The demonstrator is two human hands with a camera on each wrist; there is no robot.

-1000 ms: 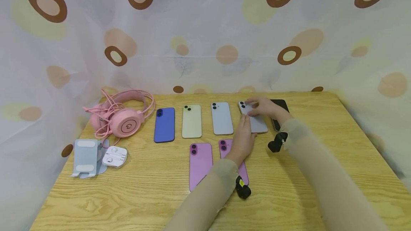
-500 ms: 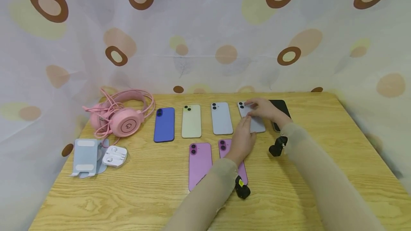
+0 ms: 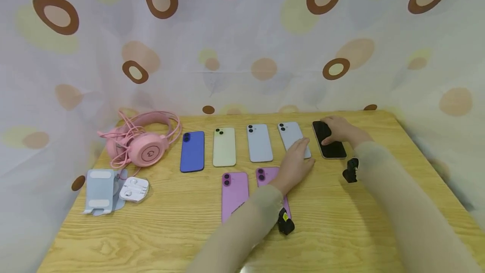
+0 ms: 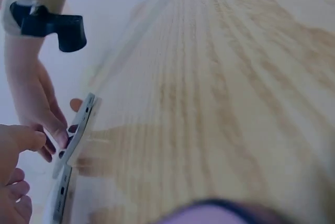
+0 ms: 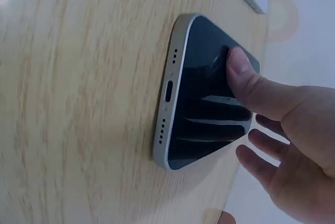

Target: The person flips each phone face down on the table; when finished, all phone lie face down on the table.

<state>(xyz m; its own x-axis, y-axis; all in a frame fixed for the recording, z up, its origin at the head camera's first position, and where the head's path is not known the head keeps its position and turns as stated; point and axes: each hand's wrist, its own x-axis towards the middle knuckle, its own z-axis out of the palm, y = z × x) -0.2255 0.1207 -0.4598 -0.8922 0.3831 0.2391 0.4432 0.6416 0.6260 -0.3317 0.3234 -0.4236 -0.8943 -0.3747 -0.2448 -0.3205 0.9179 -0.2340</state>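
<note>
My right hand [image 3: 341, 132] grips a black-screened smartphone [image 5: 207, 98] at the back right, lying screen up. In the right wrist view its thumb presses on the glass, with other fingers by the far edge. My left hand [image 3: 293, 167] lies over the lower part of a white smartphone [image 3: 289, 133], the fourth from the left in the back row; whether it bears on the phone is unclear. Left of that one lie a pale blue phone [image 3: 260, 143], a cream phone [image 3: 224, 147] and a blue phone [image 3: 192, 151], camera side up.
Two pink-purple phones [image 3: 234, 193] lie in front, one partly under my left forearm. Pink headphones [image 3: 145, 148], a light blue phone stand [image 3: 99, 189] and white earphones in a case [image 3: 134, 188] sit at the left. A patterned curtain [image 3: 242, 45] backs the wooden table [image 3: 151, 239].
My right hand has left the white phone and moved right onto the black-screened one. My left hand has shifted slightly right. The view has tilted up a little.
</note>
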